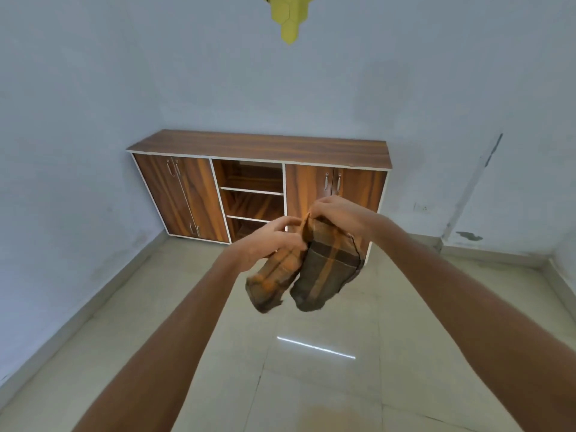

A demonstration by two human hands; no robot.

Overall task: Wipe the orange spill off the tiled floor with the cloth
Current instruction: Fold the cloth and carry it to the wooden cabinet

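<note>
A brown and orange checked cloth (324, 269) hangs in the air in front of me, folded into two drooping lobes. My left hand (268, 241) grips its left part, fingers curled round the fabric. My right hand (333, 213) pinches the cloth's top edge from above. Far below, at the bottom edge of the view, a faint orange spill (339, 416) stains the glossy beige tiled floor (218, 353). Both forearms reach forward well above the floor.
A low wooden cabinet (258, 182) with two pairs of doors and open middle shelves stands against the pale blue back wall. Walls close the room on the left and right. A yellow hexagon decoration (288, 17) hangs on the wall above.
</note>
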